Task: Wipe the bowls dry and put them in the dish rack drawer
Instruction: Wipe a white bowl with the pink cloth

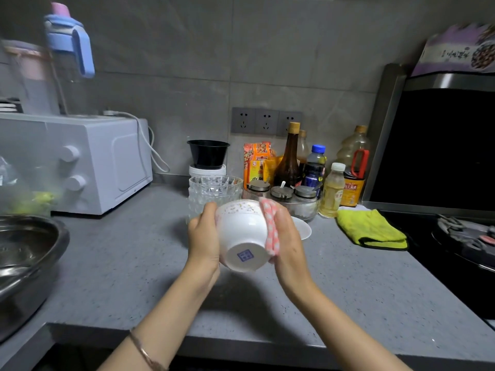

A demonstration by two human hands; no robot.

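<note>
Presently, on hand:

Grey counter point(348, 277): the work surface, beneath both hands. No dish rack drawer in view.

White microwave point(107, 162): far left, against the wall.

Stack of glass bowls point(211, 188): just behind the hands, on the counter.

White bowl point(241, 228): in the air above the counter, tipped on its side. Its axis runs front to back, with the foot and its blue mark toward the person and the mouth away. It lies between the two hands.

Left hand point(203, 236): curled round the bowl's left wall and carrying it, thumb up near the rim.

Right hand point(288, 236): nearly flat, pressing the cloth to the right wall.

Pink checked cloth point(270, 228): folded, sandwiched between right palm and bowl.

Judgement: wiping is under way. With the cloth on the right wall only, the left hand would need to turn the bowl about that axis.
</note>
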